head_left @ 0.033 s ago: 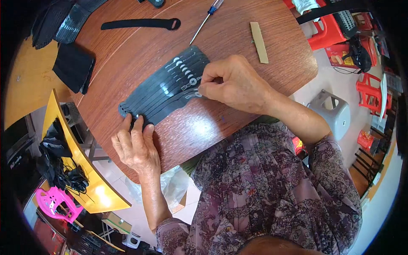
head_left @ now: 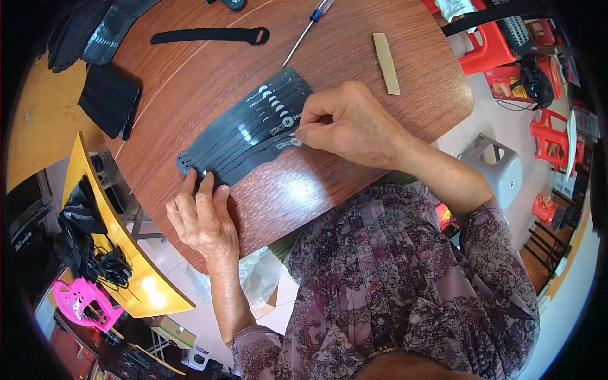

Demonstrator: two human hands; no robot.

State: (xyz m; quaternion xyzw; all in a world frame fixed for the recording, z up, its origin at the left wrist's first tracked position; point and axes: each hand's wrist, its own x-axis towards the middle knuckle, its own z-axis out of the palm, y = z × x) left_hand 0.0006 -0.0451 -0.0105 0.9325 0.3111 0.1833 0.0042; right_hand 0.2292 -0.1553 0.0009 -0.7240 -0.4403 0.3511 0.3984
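Several black hook-and-loop straps (head_left: 237, 130) with white print lie fanned side by side on the brown wooden table, overlapping, their rounded ends towards the left. My left hand (head_left: 204, 218) rests at those left ends, fingertips down on the straps and thumb apart, beside the nearest one. At the opposite end, my right hand (head_left: 351, 123) is closed in a pinch on the nearest strap (head_left: 253, 159), which bows in a wavy line. The right fingers cover its tip and part of the other ends.
Beyond the fan lie a loose black strap (head_left: 209, 36) with a slotted end, a screwdriver (head_left: 310, 28) and a tan strip (head_left: 386, 63). Dark straps are stacked (head_left: 111, 98) at the far left. A grey stool (head_left: 491, 168) stands right of the table (head_left: 354, 57).
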